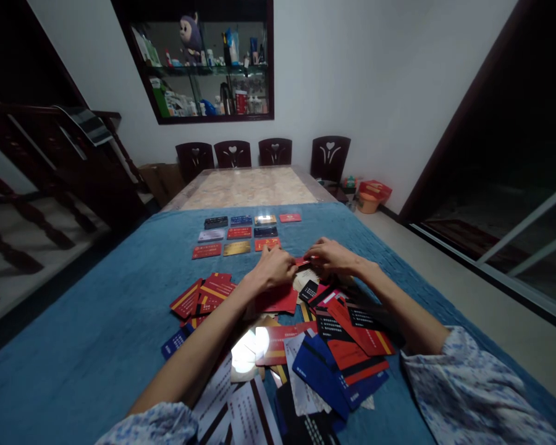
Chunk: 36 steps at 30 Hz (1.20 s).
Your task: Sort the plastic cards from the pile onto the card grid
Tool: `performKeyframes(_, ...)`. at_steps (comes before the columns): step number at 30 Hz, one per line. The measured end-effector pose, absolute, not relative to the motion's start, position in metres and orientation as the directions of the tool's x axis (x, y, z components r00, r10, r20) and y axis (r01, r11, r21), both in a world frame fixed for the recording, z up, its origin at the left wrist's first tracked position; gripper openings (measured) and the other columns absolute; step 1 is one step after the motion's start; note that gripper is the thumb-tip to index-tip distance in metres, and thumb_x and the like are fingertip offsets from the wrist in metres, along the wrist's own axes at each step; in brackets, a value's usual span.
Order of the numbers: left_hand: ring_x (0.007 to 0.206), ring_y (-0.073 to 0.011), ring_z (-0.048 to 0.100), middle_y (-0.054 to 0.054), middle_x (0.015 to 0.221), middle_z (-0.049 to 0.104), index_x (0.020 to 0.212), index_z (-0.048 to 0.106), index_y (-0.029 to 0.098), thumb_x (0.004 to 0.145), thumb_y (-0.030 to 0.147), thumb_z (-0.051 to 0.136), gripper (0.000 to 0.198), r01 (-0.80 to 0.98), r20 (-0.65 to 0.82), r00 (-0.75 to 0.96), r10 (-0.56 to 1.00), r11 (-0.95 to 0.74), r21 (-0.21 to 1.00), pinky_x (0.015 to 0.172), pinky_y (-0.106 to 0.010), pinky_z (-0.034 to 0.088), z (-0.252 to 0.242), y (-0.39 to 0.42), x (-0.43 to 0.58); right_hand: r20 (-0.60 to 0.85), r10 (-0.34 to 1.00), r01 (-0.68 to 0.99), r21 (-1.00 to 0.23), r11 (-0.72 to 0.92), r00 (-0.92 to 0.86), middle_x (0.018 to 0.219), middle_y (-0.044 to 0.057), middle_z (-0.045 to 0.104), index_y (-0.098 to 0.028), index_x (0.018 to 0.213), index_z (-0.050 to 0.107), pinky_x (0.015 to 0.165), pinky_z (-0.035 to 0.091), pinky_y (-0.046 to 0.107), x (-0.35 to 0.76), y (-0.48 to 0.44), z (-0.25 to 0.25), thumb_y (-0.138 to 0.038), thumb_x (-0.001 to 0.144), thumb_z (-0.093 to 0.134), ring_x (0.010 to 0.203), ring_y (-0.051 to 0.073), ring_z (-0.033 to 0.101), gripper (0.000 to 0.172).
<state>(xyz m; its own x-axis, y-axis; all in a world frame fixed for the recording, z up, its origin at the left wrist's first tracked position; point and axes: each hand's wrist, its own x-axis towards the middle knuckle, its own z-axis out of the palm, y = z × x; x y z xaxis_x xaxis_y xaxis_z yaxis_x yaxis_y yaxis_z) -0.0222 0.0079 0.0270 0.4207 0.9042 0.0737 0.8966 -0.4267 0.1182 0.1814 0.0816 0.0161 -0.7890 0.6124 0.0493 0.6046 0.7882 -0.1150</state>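
Note:
My left hand (275, 269) is closed, its fingertips pinching the left edge of a small red card (302, 262) at the far side of a loose heap. My right hand (332, 255) has curled fingers at that card's right side. Part of the card is hidden by the fingers. Below lie overlapping plastic cards: red ones, a blue card (322, 374), black ones and white striped cards (252, 411). More red cards (213, 293) lie left of my left forearm. Beyond my hands, small card stacks stand in rows, among them a gold stack (236, 248) and a black stack (216, 222).
A blue cloth (97, 321) covers the near part of the long table; bare marble-patterned tabletop (254, 185) shows beyond. Several dark chairs (330, 157) stand at the far end. A wall cabinet (215, 120) holds bottles and a plush toy. An orange bucket (367, 203) sits on the floor.

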Motion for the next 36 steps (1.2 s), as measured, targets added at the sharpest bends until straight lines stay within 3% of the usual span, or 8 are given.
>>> performKeyframes(6, 0.087, -0.0246, 0.063, -0.011, 0.085, 0.074, 0.076, 0.073, 0.018, 0.088, 0.020, 0.046, 0.030, 0.901, 0.136, 0.404, 0.905, -0.419, 0.111, 0.080, -0.036, 0.041, 0.031, 0.012, -0.027, 0.188, 0.622, 0.621, -0.069, 0.781, -0.760, 0.100, 0.008, 0.075, -0.022, 0.108, 0.075, 0.078, 0.043, 0.030, 0.180, 0.081, 0.017, -0.017, 0.091, 0.051, 0.096, 0.023, 0.057, 0.029)
performKeyframes(11, 0.087, -0.0243, 0.062, -0.012, 0.088, 0.074, 0.083, 0.074, 0.017, 0.090, 0.018, 0.043, 0.032, 0.899, 0.187, 0.411, 0.892, -0.431, 0.081, 0.075, -0.033, 0.041, 0.029, 0.017, -0.032, 0.304, 0.629, 0.665, 0.022, 0.746, -0.716, 0.096, 0.008, 0.075, -0.021, 0.099, 0.075, 0.074, 0.037, 0.030, 0.176, 0.076, 0.014, -0.014, 0.089, 0.053, 0.095, 0.022, 0.058, 0.025)
performKeyframes(16, 0.089, -0.0244, 0.062, -0.011, 0.090, 0.074, 0.090, 0.075, 0.019, 0.084, 0.009, 0.044, 0.033, 0.901, 0.232, 0.397, 0.888, -0.425, 0.088, 0.076, -0.032, 0.043, 0.026, 0.020, -0.036, 0.374, 0.646, 0.705, 0.031, 0.708, -0.665, 0.093, 0.007, 0.075, -0.020, 0.096, 0.074, 0.071, 0.034, 0.030, 0.173, 0.075, 0.011, -0.015, 0.087, 0.057, 0.090, 0.022, 0.057, 0.020)
performKeyframes(24, 0.097, -0.0255, 0.062, -0.009, 0.092, 0.073, 0.103, 0.074, 0.021, 0.078, 0.006, 0.047, 0.039, 0.917, 0.235, 0.352, 0.906, -0.384, 0.107, 0.082, -0.033, 0.047, 0.021, 0.023, -0.039, 0.347, 0.685, 0.728, -0.007, 0.685, -0.641, 0.087, 0.007, 0.073, -0.020, 0.098, 0.074, 0.069, 0.033, 0.029, 0.170, 0.071, 0.013, -0.017, 0.091, 0.052, 0.087, 0.022, 0.056, 0.024)
performKeyframes(30, 0.103, -0.0264, 0.062, -0.012, 0.106, 0.069, 0.122, 0.064, 0.021, 0.081, 0.007, 0.048, 0.046, 0.936, 0.228, 0.311, 0.923, -0.339, 0.097, 0.089, -0.037, 0.046, 0.023, 0.021, -0.037, 0.320, 0.702, 0.745, 0.019, 0.667, -0.637, 0.093, 0.011, 0.072, -0.019, 0.111, 0.070, 0.073, 0.036, 0.030, 0.169, 0.071, 0.012, -0.020, 0.093, 0.050, 0.089, 0.023, 0.057, 0.027)
performKeyframes(36, 0.100, -0.0264, 0.061, -0.011, 0.101, 0.067, 0.114, 0.062, 0.020, 0.083, 0.006, 0.048, 0.037, 0.944, 0.213, 0.287, 0.934, -0.313, 0.101, 0.088, -0.035, 0.044, 0.025, 0.016, -0.033, 0.289, 0.724, 0.766, 0.055, 0.641, -0.627, 0.096, 0.013, 0.070, -0.018, 0.119, 0.063, 0.074, 0.037, 0.030, 0.166, 0.068, 0.012, -0.020, 0.092, 0.048, 0.087, 0.024, 0.059, 0.030)
